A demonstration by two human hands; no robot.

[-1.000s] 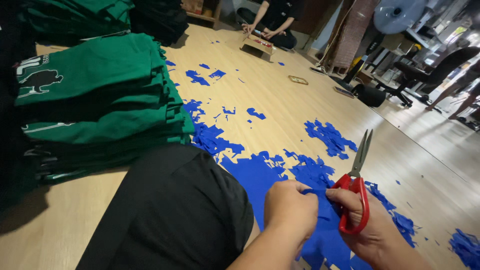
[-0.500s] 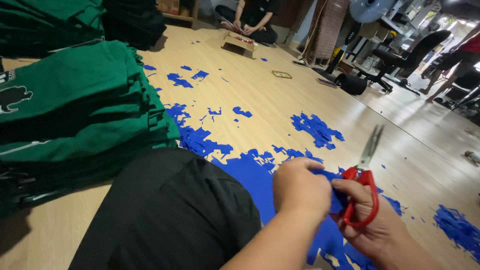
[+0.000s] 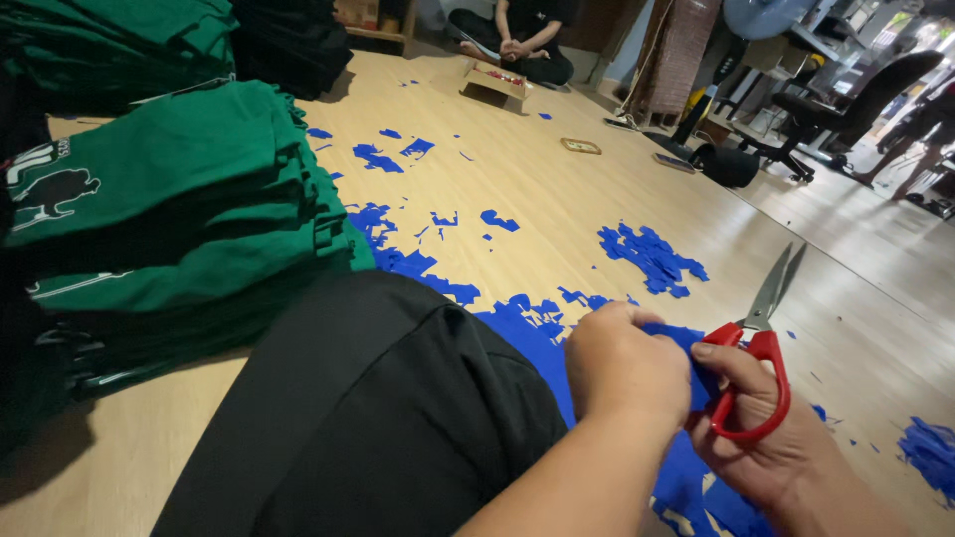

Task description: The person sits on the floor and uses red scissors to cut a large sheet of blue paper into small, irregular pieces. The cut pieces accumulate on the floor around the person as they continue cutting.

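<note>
Your right hand was closed through the red loops of the scissors, blades pointing up and away and slightly parted. Your left hand was curled shut, pinching the edge of the blue sheet that lay on the wooden floor just beside your black-clad knee. That sheet looked thin, light and floppy, so it would likely sag and slip unless pinched close to the cutting line, as you had it. Blue offcuts were scattered across the floor ahead of you. A stack of folded green garments stood along the left edge of the floor. At the far end another person sat behind a cardboard box
</note>
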